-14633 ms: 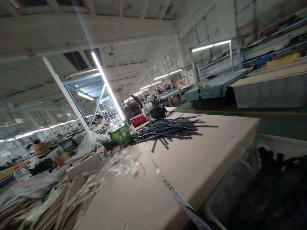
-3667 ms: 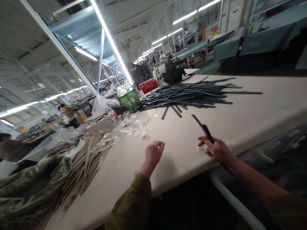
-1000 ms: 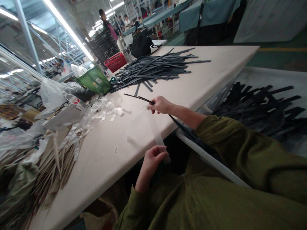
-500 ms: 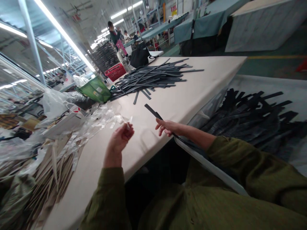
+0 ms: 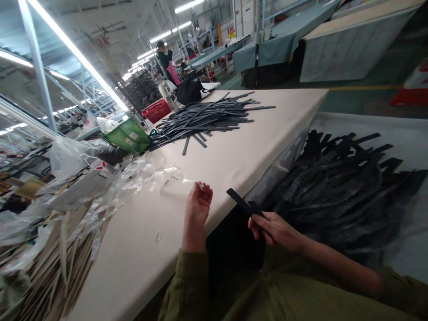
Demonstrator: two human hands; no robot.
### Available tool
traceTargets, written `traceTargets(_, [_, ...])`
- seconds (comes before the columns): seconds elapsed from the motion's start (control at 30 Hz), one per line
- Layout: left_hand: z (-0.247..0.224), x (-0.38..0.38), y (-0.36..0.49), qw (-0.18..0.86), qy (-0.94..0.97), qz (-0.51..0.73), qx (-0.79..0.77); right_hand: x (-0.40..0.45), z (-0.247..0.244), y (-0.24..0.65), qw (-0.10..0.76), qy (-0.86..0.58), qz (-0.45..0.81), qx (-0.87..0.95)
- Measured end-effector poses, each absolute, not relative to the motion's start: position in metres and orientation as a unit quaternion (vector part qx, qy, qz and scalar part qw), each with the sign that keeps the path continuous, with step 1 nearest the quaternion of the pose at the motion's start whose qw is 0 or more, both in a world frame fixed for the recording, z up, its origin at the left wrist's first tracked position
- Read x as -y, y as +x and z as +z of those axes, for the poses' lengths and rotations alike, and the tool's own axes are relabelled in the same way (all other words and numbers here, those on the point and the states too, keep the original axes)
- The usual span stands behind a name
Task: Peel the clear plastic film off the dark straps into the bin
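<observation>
My right hand (image 5: 269,227) is closed round dark flat strips (image 5: 241,201), whose ends stick out up and to the left, off the table's front edge. Above that edge, my left hand (image 5: 199,203) has its fingers curled together on a thin clear plastic strip (image 5: 189,180) that trails left. A pile of dark strips (image 5: 207,115) lies across the far part of the pale table (image 5: 147,254). More dark strips (image 5: 341,191) fill a white bin (image 5: 368,127) at the right.
Clear plastic scraps (image 5: 130,178) and brown strips (image 5: 63,263) lie at the left. Behind them stand a green basket (image 5: 129,136) and a red basket (image 5: 156,110). A person (image 5: 167,62) stands in the far background.
Both hands have moved right and lower in the view, the right one with the dark strips. The view has shifted a little. The left hand's fingers stay closed.
</observation>
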State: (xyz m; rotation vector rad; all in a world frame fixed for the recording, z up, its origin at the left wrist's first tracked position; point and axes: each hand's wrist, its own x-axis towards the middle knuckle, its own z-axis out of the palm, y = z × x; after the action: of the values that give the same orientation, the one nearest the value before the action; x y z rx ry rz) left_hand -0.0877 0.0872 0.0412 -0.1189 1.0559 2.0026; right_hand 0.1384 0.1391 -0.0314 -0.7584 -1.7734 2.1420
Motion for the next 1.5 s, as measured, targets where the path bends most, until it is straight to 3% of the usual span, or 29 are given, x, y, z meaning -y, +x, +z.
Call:
traceTargets(0.17, [-0.004, -0.069, -0.049, 0.447, -0.153, 0.779, -0.412, -0.13, -0.027, 0.149, 0.069, -0.284, 0.673, 0.679])
traceTargets(0.47, [0.001, -0.062, -0.042, 0.454, -0.113, 0.775, -0.424, -0.125, -0.029, 0.135, 0.039, -0.25, 0.64, 0.726])
traceTargets(0.73, [-0.024, -0.053, -0.013, 0.477, -0.008, 0.761, -0.439, -0.125, -0.03, 0.12, 0.03, -0.231, 0.712, 0.662])
traceTargets(0.87, [-0.03, -0.049, -0.012, 0.438, -0.058, 0.77, -0.46, -0.132, -0.026, 0.147, -0.004, -0.193, 0.709, 0.679])
traceTargets(1.0, [-0.028, -0.042, -0.009, 0.442, -0.083, 0.775, -0.444, -0.138, -0.025, 0.188, -0.04, -0.23, 0.665, 0.71])
traceTargets(1.2, [-0.039, -0.037, 0.042, 0.573, 0.002, 0.711, -0.407, -0.131, -0.031, 0.184, -0.001, -0.275, 0.639, 0.718])
traceTargets(1.33, [-0.041, -0.035, 0.035, 0.532, 0.008, 0.733, -0.425, -0.133, -0.035, 0.198, -0.02, -0.239, 0.644, 0.726])
traceTargets(1.5, [-0.042, -0.031, 0.031, 0.516, 0.013, 0.737, -0.436, -0.131, -0.041, 0.216, -0.056, -0.311, 0.64, 0.7])
